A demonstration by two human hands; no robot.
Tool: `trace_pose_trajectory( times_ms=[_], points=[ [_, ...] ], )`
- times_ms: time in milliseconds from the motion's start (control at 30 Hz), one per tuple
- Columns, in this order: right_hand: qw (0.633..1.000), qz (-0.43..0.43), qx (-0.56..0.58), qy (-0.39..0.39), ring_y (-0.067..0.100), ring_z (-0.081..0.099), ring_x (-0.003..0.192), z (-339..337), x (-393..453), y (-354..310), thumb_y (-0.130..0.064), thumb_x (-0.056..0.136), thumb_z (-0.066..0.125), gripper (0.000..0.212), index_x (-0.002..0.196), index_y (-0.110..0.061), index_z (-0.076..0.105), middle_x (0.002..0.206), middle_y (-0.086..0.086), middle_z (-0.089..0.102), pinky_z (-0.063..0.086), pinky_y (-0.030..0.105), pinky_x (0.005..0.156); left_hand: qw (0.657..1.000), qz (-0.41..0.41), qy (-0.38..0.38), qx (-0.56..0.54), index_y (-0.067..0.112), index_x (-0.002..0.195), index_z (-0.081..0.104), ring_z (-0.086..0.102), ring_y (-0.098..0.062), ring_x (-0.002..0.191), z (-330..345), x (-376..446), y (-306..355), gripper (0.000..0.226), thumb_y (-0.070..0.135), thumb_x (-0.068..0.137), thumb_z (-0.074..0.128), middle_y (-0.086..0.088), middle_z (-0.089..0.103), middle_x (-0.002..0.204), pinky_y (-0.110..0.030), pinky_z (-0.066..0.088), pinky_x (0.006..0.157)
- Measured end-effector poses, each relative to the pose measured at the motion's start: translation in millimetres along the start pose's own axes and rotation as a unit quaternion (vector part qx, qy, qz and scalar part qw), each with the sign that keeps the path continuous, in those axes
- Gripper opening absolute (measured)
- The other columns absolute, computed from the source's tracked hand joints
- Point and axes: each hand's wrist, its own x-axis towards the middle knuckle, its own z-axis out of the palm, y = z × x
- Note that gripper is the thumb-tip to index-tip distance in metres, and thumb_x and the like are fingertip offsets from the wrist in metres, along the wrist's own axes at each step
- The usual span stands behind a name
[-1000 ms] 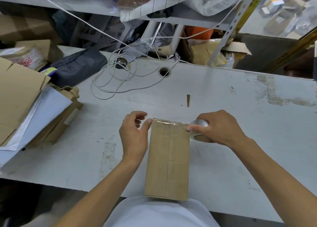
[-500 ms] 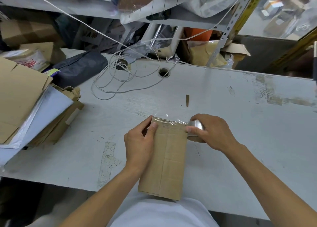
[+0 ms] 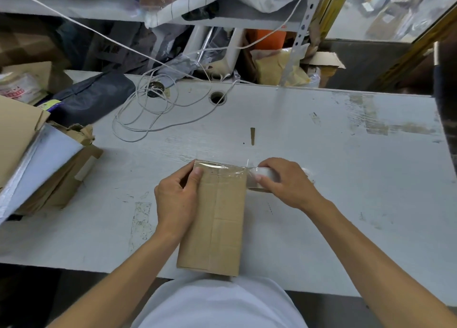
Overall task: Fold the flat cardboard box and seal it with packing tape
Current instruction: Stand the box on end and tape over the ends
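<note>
I see my left hand (image 3: 176, 199) clamped on the box (image 3: 217, 216); just right of it, my right hand (image 3: 286, 183) grips the tape roll (image 3: 259, 176).

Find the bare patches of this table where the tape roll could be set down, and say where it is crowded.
The widest free patch of the white table lies beyond the right hand, toward the right edge. A smaller one lies between the cardboard box and the coiled white cord. The left edge is crowded by the stacked flat cardboard.
</note>
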Motion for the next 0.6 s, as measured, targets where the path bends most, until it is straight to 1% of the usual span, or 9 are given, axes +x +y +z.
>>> trace_pose_trajectory(
  times_ms=[67, 133, 200, 267, 333, 400, 500, 533, 600],
  points=[
    [1.0, 0.005, 0.03, -0.006, 0.01, 0.058, 0.101, -3.2, -6.5, 5.7, -0.045, 0.088, 0.064, 0.033, 0.112, -0.022, 0.066, 0.108, -0.009, 0.066, 0.046, 0.028, 0.088, 1.0, 0.002, 0.001, -0.001, 0.022, 0.124, 0.07, 0.06, 0.018, 0.097, 0.7, -1.2, 1.6, 0.032, 0.034, 0.096, 0.063, 0.035, 0.062, 0.098, -0.006, 0.047, 0.087],
    [0.996, 0.019, 0.082, 0.002, 0.005, 0.055, 0.109, -10.2, -13.5, 15.3, -0.048, 0.088, 0.056, 0.042, 0.121, -0.024, 0.064, 0.118, -0.012, 0.063, 0.041, 0.021, 0.092, 1.0, 0.006, -0.003, 0.0, 0.021, 0.124, 0.07, 0.062, 0.011, 0.1, 0.9, -2.0, 2.4, 0.032, 0.034, 0.095, 0.063, 0.032, 0.064, 0.099, -0.014, 0.049, 0.091],
    [0.991, 0.041, 0.116, 0.051, 0.006, 0.056, 0.11, -16.8, -17.2, 36.3, -0.042, 0.094, 0.049, 0.041, 0.124, -0.019, 0.064, 0.121, -0.009, 0.063, 0.041, 0.019, 0.093, 1.0, 0.011, -0.002, 0.002, 0.022, 0.123, 0.07, 0.063, 0.008, 0.1, 0.4, -2.2, 2.0, 0.031, 0.034, 0.095, 0.063, 0.029, 0.066, 0.101, -0.018, 0.049, 0.091],
    [0.988, 0.075, 0.075, 0.116, 0.013, 0.059, 0.108, -23.2, -17.7, 67.9, -0.032, 0.099, 0.051, 0.032, 0.121, -0.014, 0.066, 0.119, -0.002, 0.066, 0.044, 0.025, 0.091, 1.0, 0.022, 0.005, 0.011, 0.021, 0.122, 0.071, 0.062, 0.008, 0.1, 0.3, -2.7, 1.2, 0.03, 0.033, 0.096, 0.063, 0.023, 0.068, 0.104, -0.016, 0.047, 0.091],
    [0.983, 0.118, 0.001, 0.14, 0.02, 0.061, 0.108, -26.3, -16.9, 102.5, -0.026, 0.098, 0.056, 0.028, 0.118, -0.01, 0.066, 0.117, 0.004, 0.066, 0.045, 0.03, 0.09, 0.999, 0.031, 0.01, 0.017, 0.02, 0.122, 0.071, 0.062, 0.006, 0.101, 1.1, -2.7, 0.1, 0.03, 0.033, 0.096, 0.063, 0.018, 0.069, 0.109, -0.015, 0.046, 0.092],
    [0.98, 0.149, -0.041, 0.121, 0.024, 0.06, 0.109, -24.0, -15.1, 129.0, -0.028, 0.095, 0.059, 0.03, 0.118, -0.01, 0.066, 0.118, 0.007, 0.065, 0.045, 0.033, 0.089, 0.999, 0.033, 0.011, 0.021, 0.018, 0.122, 0.071, 0.063, 0.007, 0.101, 2.2, -2.4, -0.6, 0.031, 0.034, 0.096, 0.063, 0.015, 0.069, 0.112, -0.01, 0.045, 0.089],
    [0.979, 0.159, -0.088, 0.09, 0.026, 0.055, 0.109, -13.9, -10.1, 145.4, -0.035, 0.092, 0.062, 0.032, 0.116, -0.015, 0.065, 0.116, 0.008, 0.06, 0.045, 0.036, 0.086, 0.999, 0.028, 0.009, 0.018, 0.019, 0.123, 0.071, 0.059, 0.021, 0.091, 5.6, -3.1, -1.9, 0.031, 0.033, 0.097, 0.062, 0.016, 0.068, 0.112, 0.002, 0.042, 0.079],
    [0.979, 0.154, -0.103, 0.09, 0.027, 0.054, 0.108, -10.1, -7.9, 147.7, -0.036, 0.091, 0.063, 0.03, 0.113, -0.015, 0.064, 0.113, 0.008, 0.059, 0.046, 0.037, 0.085, 0.999, 0.029, 0.01, 0.018, 0.019, 0.123, 0.07, 0.058, 0.025, 0.089, 6.9, -4.0, -2.6, 0.03, 0.033, 0.097, 0.061, 0.018, 0.067, 0.11, 0.004, 0.041, 0.076],
    [0.978, 0.162, -0.095, 0.092, 0.026, 0.055, 0.101, -6.2, -4.4, 148.4, -0.035, 0.088, 0.066, 0.03, 0.108, -0.013, 0.059, 0.105, 0.006, 0.057, 0.046, 0.037, 0.081, 0.999, 0.032, 0.011, 0.017, 0.02, 0.122, 0.07, 0.056, 0.028, 0.085, 8.3, -5.9, -3.1, 0.029, 0.031, 0.098, 0.06, 0.023, 0.066, 0.104, 0.006, 0.039, 0.072]
  ],
)
